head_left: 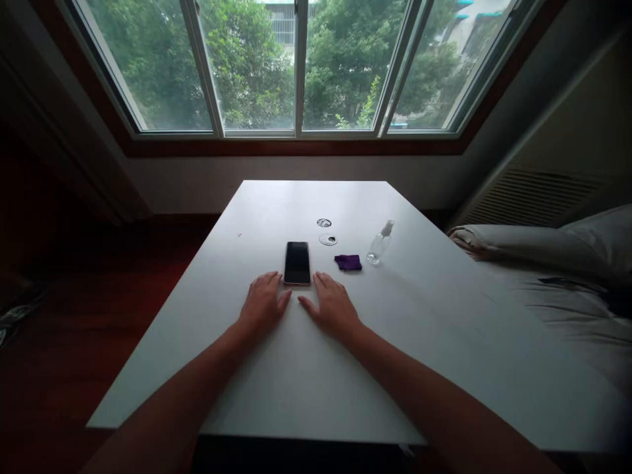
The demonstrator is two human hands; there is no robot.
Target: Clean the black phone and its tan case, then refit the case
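In the head view, the left hand [263, 301] and right hand [334, 305] lie palm down on the worktop [306, 388], both empty, fingers extended and thumbs angled inward. The phone [297, 263] lies flat between and just beyond them, dark screen up, with the fingertips near its lower corners. From here, a good hold would take both long edges evenly, low and lightly, keeping fingertips off the glass. The purple cloth [348, 263] lies beyond the right hand, with the clear bottle [378, 249] just beside it; any reach on that side is best kept low and slow, since a bottle like this could tip if brushed.
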